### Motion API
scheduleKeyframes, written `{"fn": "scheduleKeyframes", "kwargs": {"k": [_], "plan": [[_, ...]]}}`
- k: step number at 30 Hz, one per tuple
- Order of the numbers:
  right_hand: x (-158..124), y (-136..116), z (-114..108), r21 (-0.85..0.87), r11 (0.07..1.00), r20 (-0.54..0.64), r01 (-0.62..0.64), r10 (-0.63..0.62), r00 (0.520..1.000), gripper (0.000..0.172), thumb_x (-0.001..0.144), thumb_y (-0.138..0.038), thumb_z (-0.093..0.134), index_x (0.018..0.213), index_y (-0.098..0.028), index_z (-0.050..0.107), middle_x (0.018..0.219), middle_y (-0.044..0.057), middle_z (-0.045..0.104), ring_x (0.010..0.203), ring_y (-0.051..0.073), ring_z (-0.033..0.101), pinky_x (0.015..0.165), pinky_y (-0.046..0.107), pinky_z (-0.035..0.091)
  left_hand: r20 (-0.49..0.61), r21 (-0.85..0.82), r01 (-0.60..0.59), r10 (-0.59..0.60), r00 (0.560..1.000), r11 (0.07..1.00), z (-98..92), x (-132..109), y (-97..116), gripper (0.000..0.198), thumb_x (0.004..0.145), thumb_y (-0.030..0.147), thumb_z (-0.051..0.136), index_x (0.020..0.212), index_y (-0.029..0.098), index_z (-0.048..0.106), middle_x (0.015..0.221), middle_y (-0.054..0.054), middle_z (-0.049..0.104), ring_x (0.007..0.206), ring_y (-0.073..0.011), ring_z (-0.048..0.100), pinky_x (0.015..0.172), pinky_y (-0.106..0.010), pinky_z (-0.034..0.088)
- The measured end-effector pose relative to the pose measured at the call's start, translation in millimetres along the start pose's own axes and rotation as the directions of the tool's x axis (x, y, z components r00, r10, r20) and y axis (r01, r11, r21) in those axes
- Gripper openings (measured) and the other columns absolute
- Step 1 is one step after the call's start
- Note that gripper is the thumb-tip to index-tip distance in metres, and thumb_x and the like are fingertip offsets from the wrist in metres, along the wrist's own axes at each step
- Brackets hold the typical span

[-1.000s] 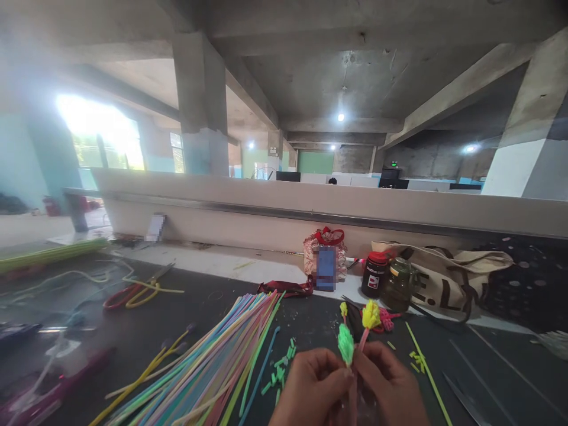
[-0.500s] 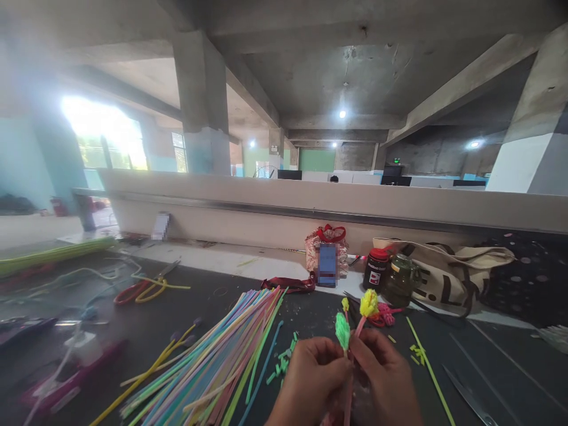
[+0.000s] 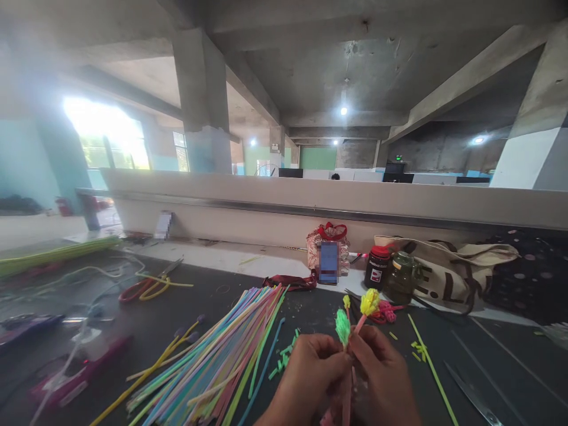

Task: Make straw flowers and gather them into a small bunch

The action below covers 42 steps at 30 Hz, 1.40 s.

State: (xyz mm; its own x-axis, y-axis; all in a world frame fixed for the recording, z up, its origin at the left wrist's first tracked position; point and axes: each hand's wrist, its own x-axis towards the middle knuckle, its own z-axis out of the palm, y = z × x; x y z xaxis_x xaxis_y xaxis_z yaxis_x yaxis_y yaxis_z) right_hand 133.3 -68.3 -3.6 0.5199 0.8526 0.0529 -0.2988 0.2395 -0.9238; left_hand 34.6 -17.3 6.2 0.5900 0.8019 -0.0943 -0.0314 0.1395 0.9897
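Note:
My left hand (image 3: 313,370) and my right hand (image 3: 381,370) meet at the lower middle, fingertips pinched together around pink stems (image 3: 347,396). From between them rise a green fuzzy bud (image 3: 342,326), a larger yellow bud (image 3: 370,302) and a small yellow bud (image 3: 347,302). The green bud sits just above my left fingertips; the large yellow one leans right on its pink stem above my right fingers. Fingers partly hide where the stems join. Left of my hands lies a bundle of pastel pipe cleaners (image 3: 217,355), with short green pieces (image 3: 284,358) beside it.
Red-and-yellow-handled scissors (image 3: 153,284) and yellow stems (image 3: 153,370) lie left. Behind my hands are a propped phone (image 3: 329,262), a red-lidded jar (image 3: 377,266), a green bottle (image 3: 399,278) and a canvas bag (image 3: 452,278). A blade (image 3: 473,393) lies right, near a yellow-green stem (image 3: 432,370).
The view has shifted slightly. Both hands keep their pinch, with only slight finger movement around the stems.

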Motion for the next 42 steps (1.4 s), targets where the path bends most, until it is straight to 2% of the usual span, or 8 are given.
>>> {"fn": "scheduleKeyframes", "kwargs": {"k": [11,17,20,26,30,35,38,42], "plan": [[0.7,-0.7,-1.5,-0.047,0.998,0.012,0.03,-0.03,0.999,0.021,0.068,-0.036,0.066,0.068,-0.017,0.057,0.054,-0.006,0.051,0.049,0.008,0.044,0.046,0.019,0.036,0.1,-0.04,0.076,-0.071,0.992,0.996,-2.5,-3.8,3.2,0.024,0.054,0.035,0.065,0.049,0.013,0.056,0.036,0.002,0.051,0.03,-0.0091,0.042,0.033,-0.021,0.032],[-4.0,-9.4,4.6,-0.03,1.0,0.029,-0.001,0.002,1.0,0.022,0.066,-0.037,0.067,0.064,-0.018,0.055,0.053,-0.007,0.051,0.048,0.007,0.044,0.044,0.017,0.036,0.042,-0.037,0.043,-0.042,0.998,0.998,-0.3,-4.0,1.6,0.022,0.055,0.032,0.065,0.047,0.014,0.053,0.037,0.002,0.049,0.03,-0.0078,0.04,0.034,-0.02,0.026],[-9.5,-11.5,7.8,0.002,0.999,0.109,-0.046,0.045,0.993,0.029,0.068,-0.048,0.06,0.072,-0.019,0.055,0.05,-0.007,0.05,0.043,0.008,0.046,0.042,0.019,0.038,0.021,-0.128,0.016,-0.013,1.0,0.992,-2.9,-9.8,12.7,0.024,0.057,0.032,0.065,0.047,0.014,0.054,0.037,0.004,0.047,0.032,-0.0059,0.037,0.036,-0.02,0.024],[-16.2,10.3,9.3,-0.283,0.936,0.168,-0.207,0.261,0.951,0.038,0.067,-0.058,0.054,0.069,-0.02,0.054,0.045,-0.008,0.043,0.031,0.008,0.043,0.034,0.02,0.035,-0.095,-0.244,-0.094,0.072,0.993,0.965,-9.7,-18.0,36.4,0.021,0.055,0.026,0.067,0.044,0.013,0.054,0.04,0.006,0.041,0.038,-0.0047,0.034,0.039,-0.019,0.024],[-14.6,16.2,14.1,-0.311,0.94,0.204,-0.143,0.212,0.956,0.04,0.066,-0.056,0.056,0.06,-0.017,0.056,0.05,-0.007,0.044,0.035,0.004,0.036,0.035,0.016,0.028,-0.122,-0.264,-0.187,0.159,0.98,0.946,-11.1,-18.6,34.1,0.024,0.052,0.022,0.068,0.04,0.013,0.05,0.051,0.005,0.041,0.042,-0.0048,0.037,0.041,-0.019,0.028],[-16.3,8.8,19.6,-0.226,0.959,0.198,-0.172,0.218,0.956,0.038,0.064,-0.054,0.06,0.061,-0.015,0.061,0.047,-0.006,0.041,0.041,0.006,0.033,0.036,0.015,0.023,0.013,-0.233,-0.104,0.11,0.994,0.967,-22.7,-19.0,24.9,0.026,0.054,0.033,0.071,0.049,0.013,0.056,0.049,0.005,0.043,0.041,-0.0062,0.039,0.041,-0.021,0.025],[-20.9,1.9,24.6,-0.157,0.974,0.273,-0.163,0.202,0.941,0.032,0.065,-0.046,0.064,0.059,-0.015,0.062,0.048,-0.005,0.044,0.045,0.006,0.034,0.04,0.016,0.027,0.122,-0.211,-0.019,0.046,0.991,0.977,-32.1,-21.0,25.1,0.024,0.058,0.035,0.069,0.058,0.012,0.061,0.049,0.003,0.046,0.044,-0.0063,0.041,0.043,-0.02,0.025],[-26.4,-5.6,32.8,-0.051,0.984,0.313,-0.168,0.176,0.933,0.025,0.069,-0.036,0.064,0.058,-0.014,0.06,0.048,-0.007,0.041,0.046,0.005,0.03,0.042,0.016,0.025,0.174,-0.216,0.005,0.033,0.984,0.976,-37.5,-20.8,29.7,0.026,0.055,0.035,0.072,0.058,0.011,0.062,0.047,0.002,0.051,0.041,-0.0069,0.043,0.043,-0.021,0.029]]}}
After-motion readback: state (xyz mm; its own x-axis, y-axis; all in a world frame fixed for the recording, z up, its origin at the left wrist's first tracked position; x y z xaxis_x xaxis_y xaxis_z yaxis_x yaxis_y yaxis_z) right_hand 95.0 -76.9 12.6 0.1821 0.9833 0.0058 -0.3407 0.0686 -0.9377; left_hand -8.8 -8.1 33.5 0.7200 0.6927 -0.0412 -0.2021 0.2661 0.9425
